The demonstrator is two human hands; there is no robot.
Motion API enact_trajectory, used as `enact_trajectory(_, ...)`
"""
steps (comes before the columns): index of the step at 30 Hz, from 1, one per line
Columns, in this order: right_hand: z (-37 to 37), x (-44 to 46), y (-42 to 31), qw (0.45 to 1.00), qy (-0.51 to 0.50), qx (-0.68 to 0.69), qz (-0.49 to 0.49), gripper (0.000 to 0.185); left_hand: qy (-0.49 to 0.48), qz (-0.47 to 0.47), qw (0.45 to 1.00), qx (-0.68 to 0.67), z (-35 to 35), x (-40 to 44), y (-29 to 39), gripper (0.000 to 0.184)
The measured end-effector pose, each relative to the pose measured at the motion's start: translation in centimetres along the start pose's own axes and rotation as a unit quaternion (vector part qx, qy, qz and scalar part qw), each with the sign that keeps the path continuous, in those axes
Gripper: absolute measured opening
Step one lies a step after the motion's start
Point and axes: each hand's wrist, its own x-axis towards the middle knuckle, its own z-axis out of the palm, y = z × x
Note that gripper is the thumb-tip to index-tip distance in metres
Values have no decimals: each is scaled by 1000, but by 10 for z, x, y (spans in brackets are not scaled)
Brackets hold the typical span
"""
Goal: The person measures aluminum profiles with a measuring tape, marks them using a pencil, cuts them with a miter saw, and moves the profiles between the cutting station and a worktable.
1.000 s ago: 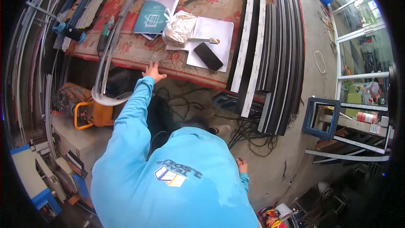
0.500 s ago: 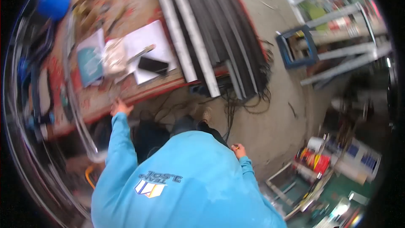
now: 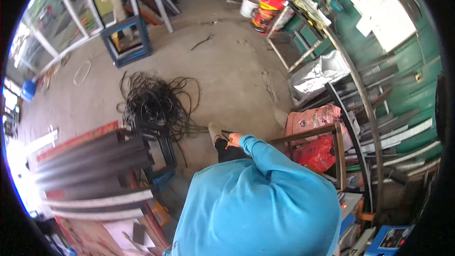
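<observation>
My right hand [image 3: 234, 140] is in front of my body, at the end of a blue sleeve. Its fingers are closed on a thin orange-yellow object [image 3: 229, 143], too small to identify. Below the hand are a dark trouser leg and a light shoe [image 3: 215, 130] on the concrete floor. My left hand is out of the picture. A tangle of black cords [image 3: 159, 104] lies on the floor ahead and to the left of my right hand.
At the lower left, a table holds dark profiles [image 3: 95, 156], white strips [image 3: 104, 201] and papers [image 3: 121, 232]. A dark square frame [image 3: 127, 40] stands beyond the cords. On the right are red-pink sacks [image 3: 313, 123], a metal frame [image 3: 339, 156] and long profiles.
The view has swung right, away from the table, which now sits at the lower left. My left hand, earlier at the table edge, has left the picture. My right hand has come in front of my body.
</observation>
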Motion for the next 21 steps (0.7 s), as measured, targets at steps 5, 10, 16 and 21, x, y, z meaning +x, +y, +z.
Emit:
enact_trajectory(5, 5, 35, 55, 991, 36, 122, 39, 42, -75, 35, 997, 7, 33, 36, 150, 52)
enact_trajectory(10, 17, 77, 149, 987, 38, 141, 60, 43, -134, 81, 983, 95, 76, 69, 290, 51)
enact_trajectory(16, -52, 53, 216, 884, 96, 360, 284, 48, -213, 134, 951, 179, 116, 95, 491, 51)
enact_trajectory(21, -49, 30, 249, 823, 177, 373, 390, 41, -259, 93, 948, 159, 155, 122, 665, 47)
